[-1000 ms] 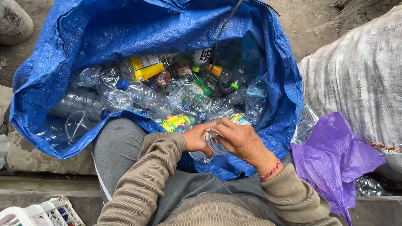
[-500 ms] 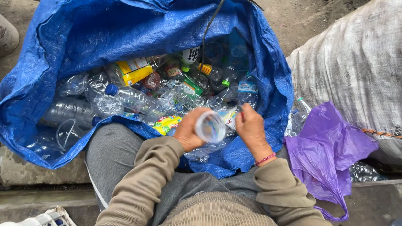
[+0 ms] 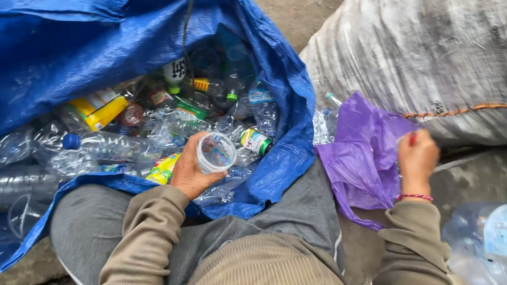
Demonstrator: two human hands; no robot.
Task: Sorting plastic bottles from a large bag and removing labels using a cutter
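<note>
Got the clear plastic bottle [image 3: 216, 152] in my left hand [image 3: 187, 170], fingers wrapped around its body, open mouth tipped up toward me, right over the near edge of the big blue tarp sack [image 3: 45, 48]. It's thin, crinkly see-through plastic, same as the pile of squashed bottles [image 3: 111, 141] just past my knuckles. My right hand [image 3: 416, 157] is way off to the other side, arm bent, fingertips pinched shut on a small red bit I can't make out, held just over the glossy purple plastic bag [image 3: 361, 153]. Past that hand sits a rough grey woven sack [image 3: 441, 55].
</note>
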